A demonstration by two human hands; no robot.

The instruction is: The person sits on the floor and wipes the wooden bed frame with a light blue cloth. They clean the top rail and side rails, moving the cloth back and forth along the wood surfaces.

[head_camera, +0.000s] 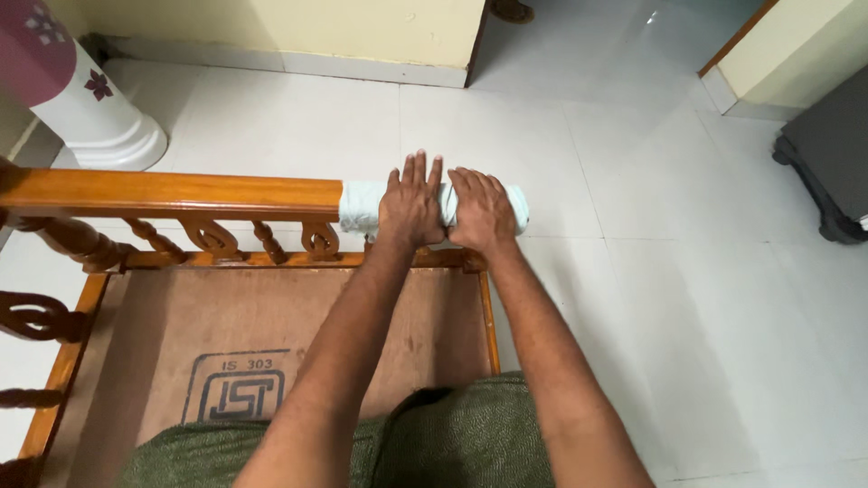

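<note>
— While both palms press down on that pale cloth (362, 206), how much of the rail would you say is covered?

— Only the end stretch, near the middle of the frame. The cloth is wound round the tip of the wooden armrest rail (172, 192); everything leftward, toward the upper left, shows bare polished wood.

— And the hands?

— The left hand (412, 204) lies flat on top, fingers straight and spread, pressing rather than gripping. The right hand (482, 210) sits just beside it, touching it, fingers curled over the roll — closed loosely round the cloth, I'd judge.

— So the wrap looks partway?

— I'd say so. The cloth looks snug at the tip, yet I see no knot or tie, and whether its edge is tucked in I cannot tell — the hands hide it.

— Anything else about?

— The plywood seat board (271, 325) lies bare at lower left, a green cushion (470, 434) at the bottom edge, carved spindles (212, 237) under the rail, white floor tiles (687, 271) to the right.
</note>
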